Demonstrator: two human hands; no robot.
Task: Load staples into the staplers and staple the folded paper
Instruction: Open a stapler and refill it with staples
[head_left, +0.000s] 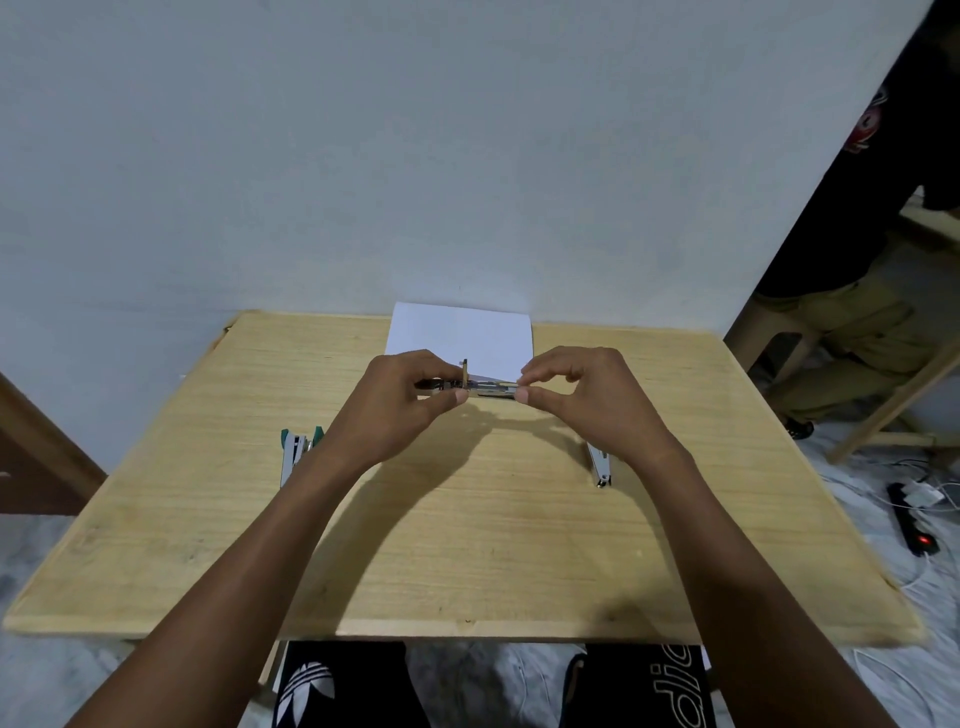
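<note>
**Step: loading the held stapler**

We are holding the small silver metal stapler level in the air, just in front of the near edge of the white folded sheet of paper. The paper is lying flat on the pale wooden table.

The left hand is gripping the stapler's left end, with the fingers curled over it and the thumb beneath. The right hand is pinching the right end between thumb and fingertips. A small tan part is standing up from the top of the stapler (we cannot tell its function from this view).

We are judging this to be the loading step. We cannot tell whether a staple strip is already lying in the channel.

To do the step well:

1. We are letting the left hand act as the clamp and leaving the fine work to the right.
2. We are keeping the body level, so that a strip is not sliding out.
3. We are moving along the channel's axis only, without twisting.

A green-and-silver stapler is lying nearer to us, left of the paper. A plain silver stapler is lying nearer, right of the paper. Neither is in a hand.
</note>
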